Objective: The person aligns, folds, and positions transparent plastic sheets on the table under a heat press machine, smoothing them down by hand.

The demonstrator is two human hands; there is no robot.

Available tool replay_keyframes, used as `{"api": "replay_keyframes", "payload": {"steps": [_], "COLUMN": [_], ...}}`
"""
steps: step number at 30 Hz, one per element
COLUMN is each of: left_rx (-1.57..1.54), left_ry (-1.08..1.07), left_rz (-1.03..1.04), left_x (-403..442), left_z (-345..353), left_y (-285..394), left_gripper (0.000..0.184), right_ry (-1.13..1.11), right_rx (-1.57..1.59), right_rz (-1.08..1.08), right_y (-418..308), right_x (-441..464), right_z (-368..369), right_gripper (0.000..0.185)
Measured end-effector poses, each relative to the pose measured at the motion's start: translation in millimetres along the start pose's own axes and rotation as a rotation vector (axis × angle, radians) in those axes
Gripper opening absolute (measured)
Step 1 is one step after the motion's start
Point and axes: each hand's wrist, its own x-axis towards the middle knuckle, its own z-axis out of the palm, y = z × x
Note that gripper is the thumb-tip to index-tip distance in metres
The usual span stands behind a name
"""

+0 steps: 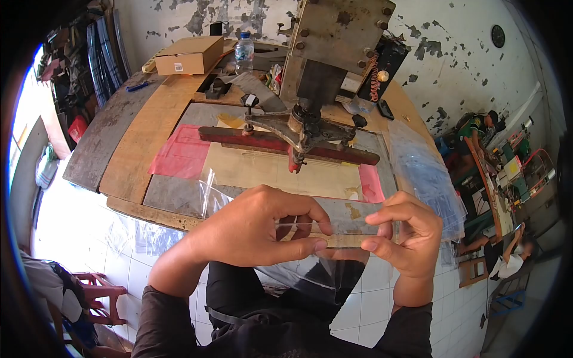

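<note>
A clear plastic sheet (345, 240) stretches between my two hands, in front of the work table's near edge. My left hand (262, 230) has its thumb and fingers curled round the sheet's left part. On the other side, my right hand (412, 232) grips the right part between thumb and bent fingers. The sheet's outline is hard to make out because it is see-through. Just beyond my hands stands a press (304, 134) with a long red bar (256, 138) over a cream-coloured board (262, 173). Pink sheets (182, 152) lie at the board's sides.
Clear plastic sheets (421, 173) are piled at the table's right edge. A cardboard box (190, 55) and a water bottle (244, 51) stand at the back left. A red stool (98, 295) is at lower left. Other people (516, 253) sit at far right.
</note>
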Motion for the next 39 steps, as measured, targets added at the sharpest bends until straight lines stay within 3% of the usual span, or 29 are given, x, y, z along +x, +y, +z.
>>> {"api": "replay_keyframes", "payload": {"steps": [14, 30, 33, 36, 39], "left_rx": [0.024, 0.075, 0.284, 0.383, 0.417], "left_ry": [0.015, 0.1, 0.165, 0.07, 0.023], "left_rz": [-0.03, -0.064, -0.161, -0.355, -0.331], "left_x": [0, -1, -6, -19, -37], "left_z": [-1, -3, -16, -44, -51], "left_y": [1, -15, -28, -60, -95], "left_gripper": [0.015, 0.02, 0.024, 0.03, 0.03], "right_ry": [0.022, 0.027, 0.064, 0.193, 0.249], "right_rx": [-0.047, -0.092, -0.068, -0.081, 0.039], "right_rz": [0.009, 0.012, 0.038, 0.098, 0.226], "right_y": [2, 14, 21, 29, 48], "right_x": [1, -1, -6, -12, -23], "right_z": [-1, -6, -15, -39, -67], "right_gripper": [0.033, 0.035, 0.033, 0.025, 0.025]}}
